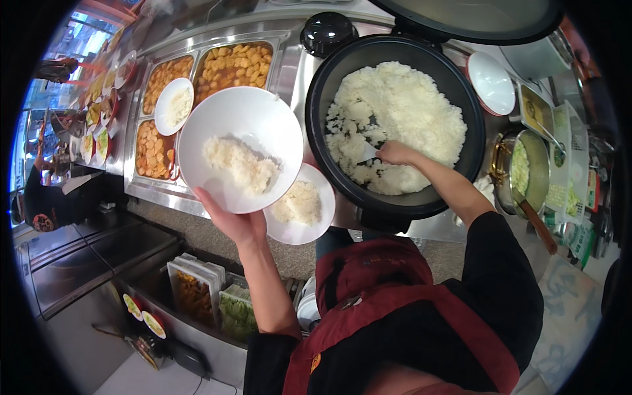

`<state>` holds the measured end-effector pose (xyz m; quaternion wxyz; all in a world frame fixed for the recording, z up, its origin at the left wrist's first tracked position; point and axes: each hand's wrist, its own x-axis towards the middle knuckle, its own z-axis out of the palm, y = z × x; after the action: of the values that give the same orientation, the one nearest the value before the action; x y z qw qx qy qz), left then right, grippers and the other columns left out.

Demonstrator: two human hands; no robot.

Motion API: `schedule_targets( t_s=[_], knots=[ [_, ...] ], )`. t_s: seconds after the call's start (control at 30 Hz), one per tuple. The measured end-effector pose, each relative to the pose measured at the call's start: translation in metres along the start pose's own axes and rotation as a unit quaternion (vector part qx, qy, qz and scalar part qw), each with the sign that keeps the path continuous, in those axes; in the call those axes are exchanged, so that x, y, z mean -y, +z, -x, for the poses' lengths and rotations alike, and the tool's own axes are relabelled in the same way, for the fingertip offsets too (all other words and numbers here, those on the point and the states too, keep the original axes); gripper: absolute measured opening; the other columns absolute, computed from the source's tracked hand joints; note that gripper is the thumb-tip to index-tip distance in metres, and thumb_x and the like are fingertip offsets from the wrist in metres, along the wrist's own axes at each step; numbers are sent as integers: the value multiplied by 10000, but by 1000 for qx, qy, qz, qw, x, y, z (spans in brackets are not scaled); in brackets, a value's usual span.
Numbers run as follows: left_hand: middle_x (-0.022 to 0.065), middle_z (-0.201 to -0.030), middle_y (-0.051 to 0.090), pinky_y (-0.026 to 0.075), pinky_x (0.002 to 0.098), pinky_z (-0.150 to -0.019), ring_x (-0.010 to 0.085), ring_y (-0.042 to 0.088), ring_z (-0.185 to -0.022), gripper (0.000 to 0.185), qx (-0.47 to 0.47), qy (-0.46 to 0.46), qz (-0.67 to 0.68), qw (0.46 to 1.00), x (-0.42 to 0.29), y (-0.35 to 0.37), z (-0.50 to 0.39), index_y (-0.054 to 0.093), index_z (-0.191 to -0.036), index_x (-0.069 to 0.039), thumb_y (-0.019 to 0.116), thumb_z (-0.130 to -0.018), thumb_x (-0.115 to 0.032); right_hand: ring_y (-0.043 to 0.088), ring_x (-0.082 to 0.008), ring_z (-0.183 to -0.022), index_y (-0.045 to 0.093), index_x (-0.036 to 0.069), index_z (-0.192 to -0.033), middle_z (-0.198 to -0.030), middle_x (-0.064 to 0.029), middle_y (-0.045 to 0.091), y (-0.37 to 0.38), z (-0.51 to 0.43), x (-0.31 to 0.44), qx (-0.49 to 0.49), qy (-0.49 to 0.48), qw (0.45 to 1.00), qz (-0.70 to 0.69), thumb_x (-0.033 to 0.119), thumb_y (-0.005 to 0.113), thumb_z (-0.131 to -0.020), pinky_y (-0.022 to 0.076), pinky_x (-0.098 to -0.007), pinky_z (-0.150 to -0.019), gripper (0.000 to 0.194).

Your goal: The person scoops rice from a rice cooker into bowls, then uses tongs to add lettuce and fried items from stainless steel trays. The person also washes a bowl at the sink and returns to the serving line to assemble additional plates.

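My left hand (237, 219) holds a large white bowl (252, 111) from below, tilted, with some cooked rice (242, 165) in it. With my right hand (395, 153) I grip the handle of a white rice paddle (368, 151), whose blade is among the rice (410, 108) in a big black rice cooker (316, 123). Partly under the held bowl, a second white bowl (323, 207) contains a mound of rice. A smaller white bowl (164, 123) with pale food stands at the metal food pans to the left.
Steel pans of orange-brown stew (237, 64) are set in the counter. The cooker's lid (474, 17) stands raised. Stacked bowls (491, 84), a pot of chopped greens (540, 173) and a wooden handle (535, 222) are right. Another person (59, 192) is far left.
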<state>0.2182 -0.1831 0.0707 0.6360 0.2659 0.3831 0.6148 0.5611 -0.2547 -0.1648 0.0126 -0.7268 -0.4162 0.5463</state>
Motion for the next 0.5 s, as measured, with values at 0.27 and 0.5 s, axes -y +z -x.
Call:
schedule_targets(
  t_s=[0.27,0.5],
  knots=[
    [126,-1509,387,386,485,-1122,319,424,-1365,703,3,22,34,999,-10,-19,8,279,-1514,-68,432,-1011,-534,372,-118,-363,533,98,-647,-450,7,396,-22,29,28,49,-71,985,-151,375,533,-925,269,-301,-356,393],
    [131,-1529,360,339,406,-1145,278,417,-1375,731,16,-4,-17,1000,44,5,10,215,-1539,-73,403,-1020,-551,322,-47,-394,539,101,-662,-488,57,392,-104,160,56,-21,-152,974,-165,371,521,-999,236,-231,-389,432]
  ],
)
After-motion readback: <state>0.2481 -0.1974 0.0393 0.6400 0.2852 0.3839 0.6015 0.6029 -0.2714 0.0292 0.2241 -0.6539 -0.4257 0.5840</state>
